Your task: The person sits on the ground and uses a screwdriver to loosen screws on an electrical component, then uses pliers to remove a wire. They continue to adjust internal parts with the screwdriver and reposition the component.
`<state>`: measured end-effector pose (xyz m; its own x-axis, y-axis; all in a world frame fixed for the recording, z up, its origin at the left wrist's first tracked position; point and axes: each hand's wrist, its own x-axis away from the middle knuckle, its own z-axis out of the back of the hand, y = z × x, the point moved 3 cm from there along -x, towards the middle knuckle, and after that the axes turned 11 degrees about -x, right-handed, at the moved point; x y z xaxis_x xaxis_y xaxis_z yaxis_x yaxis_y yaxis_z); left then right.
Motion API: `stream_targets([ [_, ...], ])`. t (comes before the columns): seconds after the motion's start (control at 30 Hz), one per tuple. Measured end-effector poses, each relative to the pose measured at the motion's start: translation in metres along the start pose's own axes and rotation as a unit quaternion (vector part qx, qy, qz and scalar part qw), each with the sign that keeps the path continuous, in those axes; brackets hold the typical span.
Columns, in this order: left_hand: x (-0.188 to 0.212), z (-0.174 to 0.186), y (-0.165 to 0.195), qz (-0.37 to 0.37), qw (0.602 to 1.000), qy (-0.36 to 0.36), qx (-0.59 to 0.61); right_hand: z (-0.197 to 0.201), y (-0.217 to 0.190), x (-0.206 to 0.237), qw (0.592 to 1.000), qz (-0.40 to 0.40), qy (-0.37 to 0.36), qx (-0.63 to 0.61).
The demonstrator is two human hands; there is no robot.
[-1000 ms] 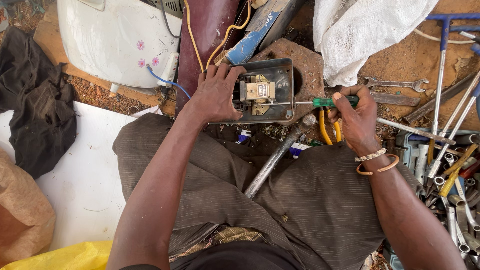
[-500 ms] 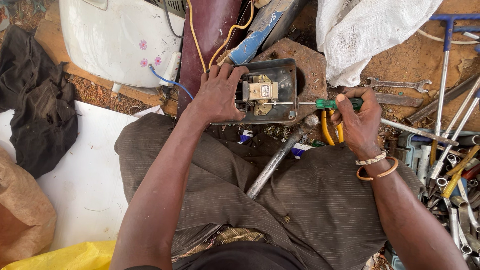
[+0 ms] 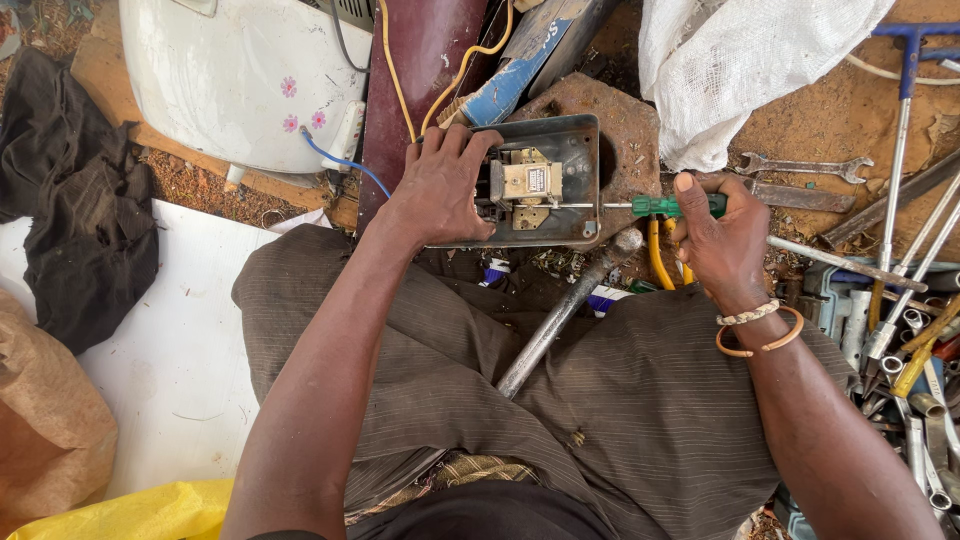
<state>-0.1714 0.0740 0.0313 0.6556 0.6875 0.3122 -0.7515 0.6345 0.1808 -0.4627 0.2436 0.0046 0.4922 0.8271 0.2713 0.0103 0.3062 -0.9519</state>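
Metal housing point(image 3: 575, 180) with its small transformer point(image 3: 532, 183) is steadied by the left hand point(image 3: 440, 190) gripping its left edge, while the right hand point(image 3: 722, 240) fingers clasp a green-handled screwdriver point(image 3: 672, 206) reaching in from the right.

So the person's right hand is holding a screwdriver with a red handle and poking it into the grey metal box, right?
Not quite: the handle is green, not red. The head view shows the right hand gripping the green-handled screwdriver, its shaft reaching into the open grey metal box, which the left hand steadies.
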Motion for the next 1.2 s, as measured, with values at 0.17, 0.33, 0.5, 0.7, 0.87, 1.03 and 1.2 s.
stream_targets([
  [0.17,-0.001,-0.001,0.000,-0.001,1.000,-0.003,-0.008,0.001,-0.002,-0.004,0.999,0.006,-0.031,-0.015],
  [0.33,0.002,0.001,0.002,-0.003,1.000,0.011,-0.001,0.012,-0.011,0.003,0.955,0.250,-0.156,0.031],
  [0.5,0.017,0.010,0.006,-0.013,0.996,0.083,-0.004,0.076,0.003,0.002,0.988,0.135,-0.014,-0.071],
  [0.7,0.031,0.015,0.026,0.005,0.987,0.145,-0.069,0.107,0.012,-0.003,0.871,-0.053,0.155,-0.463],
  [0.87,0.028,0.014,0.018,-0.005,0.988,0.137,-0.076,0.033,-0.006,0.012,0.945,-0.107,-0.017,-0.307],
  [1.03,0.031,0.015,0.008,-0.035,0.982,0.158,-0.099,-0.059,-0.019,0.003,0.999,-0.014,-0.001,-0.035],
  [1.2,0.033,0.027,-0.001,-0.051,0.986,0.115,-0.113,-0.123,-0.016,-0.006,0.991,0.074,0.082,0.074],
])
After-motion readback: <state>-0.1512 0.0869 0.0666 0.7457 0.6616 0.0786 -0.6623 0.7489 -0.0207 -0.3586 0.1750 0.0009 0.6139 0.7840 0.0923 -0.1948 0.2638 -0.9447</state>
